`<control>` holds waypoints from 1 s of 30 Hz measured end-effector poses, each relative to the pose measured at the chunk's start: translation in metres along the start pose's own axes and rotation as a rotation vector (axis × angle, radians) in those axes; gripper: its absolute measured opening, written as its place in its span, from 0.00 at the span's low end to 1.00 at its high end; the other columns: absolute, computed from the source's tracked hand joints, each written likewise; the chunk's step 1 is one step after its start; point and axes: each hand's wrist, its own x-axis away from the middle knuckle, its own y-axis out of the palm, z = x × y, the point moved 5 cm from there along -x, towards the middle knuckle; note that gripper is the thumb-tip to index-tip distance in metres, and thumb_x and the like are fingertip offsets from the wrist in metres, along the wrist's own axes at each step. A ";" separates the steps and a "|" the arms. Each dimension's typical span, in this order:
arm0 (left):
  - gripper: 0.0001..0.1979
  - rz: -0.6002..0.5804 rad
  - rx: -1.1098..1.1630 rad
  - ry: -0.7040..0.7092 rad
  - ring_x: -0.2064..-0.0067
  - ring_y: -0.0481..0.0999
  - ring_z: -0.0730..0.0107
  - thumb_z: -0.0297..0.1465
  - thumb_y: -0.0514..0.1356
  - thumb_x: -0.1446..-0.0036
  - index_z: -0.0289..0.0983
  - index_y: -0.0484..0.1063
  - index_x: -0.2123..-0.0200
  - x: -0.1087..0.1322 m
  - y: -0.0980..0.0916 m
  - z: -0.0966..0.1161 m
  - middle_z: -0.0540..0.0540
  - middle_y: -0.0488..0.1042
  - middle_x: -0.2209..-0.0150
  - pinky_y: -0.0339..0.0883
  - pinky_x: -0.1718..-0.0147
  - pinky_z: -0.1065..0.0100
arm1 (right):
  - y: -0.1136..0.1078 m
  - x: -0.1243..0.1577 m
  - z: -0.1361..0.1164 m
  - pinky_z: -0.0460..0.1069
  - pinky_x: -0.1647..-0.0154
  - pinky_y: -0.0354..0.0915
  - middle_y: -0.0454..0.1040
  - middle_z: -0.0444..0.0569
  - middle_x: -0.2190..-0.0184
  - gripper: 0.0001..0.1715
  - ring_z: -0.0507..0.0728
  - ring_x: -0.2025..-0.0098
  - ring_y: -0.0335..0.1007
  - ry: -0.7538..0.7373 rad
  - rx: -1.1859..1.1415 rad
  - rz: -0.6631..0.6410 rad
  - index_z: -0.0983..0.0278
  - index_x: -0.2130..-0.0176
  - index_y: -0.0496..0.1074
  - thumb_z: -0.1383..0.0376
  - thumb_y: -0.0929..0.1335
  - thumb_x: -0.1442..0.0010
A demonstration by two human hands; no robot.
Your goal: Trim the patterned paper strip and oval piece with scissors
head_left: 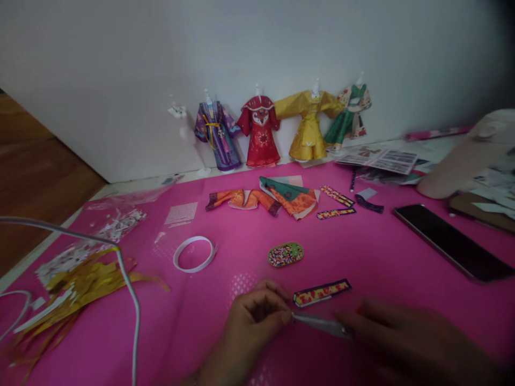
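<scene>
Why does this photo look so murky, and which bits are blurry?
In the head view, the lighting is dim and the upper right corner falls nearly black; in that same view, the right hand is smeared, the left hand looks clearer, and the printed leaflet is too soft to read.

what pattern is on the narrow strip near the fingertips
The narrow, purple-edged strip shows red patches on yellow, clearest in the head view.

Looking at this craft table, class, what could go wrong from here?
The pointed metal tool in the right hand meets the left hand, so a slip might prick it. The patterned strip lies close by and could get nudged. If knocked, the small tray might spill its coloured pieces.
</scene>
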 end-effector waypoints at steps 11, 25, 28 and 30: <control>0.07 0.002 0.002 -0.015 0.64 0.69 0.68 0.31 0.71 0.55 0.38 0.78 0.80 0.000 0.000 0.002 0.49 0.71 0.66 0.60 0.63 0.67 | 0.000 -0.001 0.001 0.47 0.83 0.60 0.76 0.42 0.70 0.31 0.52 0.78 0.74 0.003 -0.042 -0.001 0.61 0.49 0.69 0.77 0.59 0.50; 0.06 -0.006 0.040 0.011 0.63 0.70 0.67 0.31 0.72 0.54 0.39 0.79 0.79 0.001 0.000 0.001 0.49 0.72 0.66 0.61 0.62 0.67 | 0.019 0.007 0.008 0.45 0.73 0.66 0.76 0.41 0.66 0.33 0.52 0.70 0.75 0.114 -0.301 -0.182 0.56 0.47 0.69 0.77 0.65 0.50; 0.06 -0.001 0.039 0.015 0.63 0.70 0.67 0.31 0.72 0.55 0.39 0.79 0.79 0.000 0.000 0.000 0.49 0.72 0.66 0.60 0.63 0.67 | 0.014 0.004 0.007 0.45 0.74 0.65 0.76 0.41 0.66 0.33 0.52 0.71 0.75 0.093 -0.279 -0.165 0.56 0.46 0.69 0.76 0.65 0.51; 0.06 0.002 0.032 0.019 0.63 0.70 0.67 0.31 0.72 0.55 0.39 0.79 0.79 0.001 -0.001 -0.002 0.49 0.72 0.65 0.60 0.63 0.67 | 0.011 0.003 0.007 0.45 0.75 0.64 0.76 0.41 0.66 0.35 0.53 0.71 0.75 0.080 -0.247 -0.151 0.56 0.46 0.69 0.76 0.64 0.53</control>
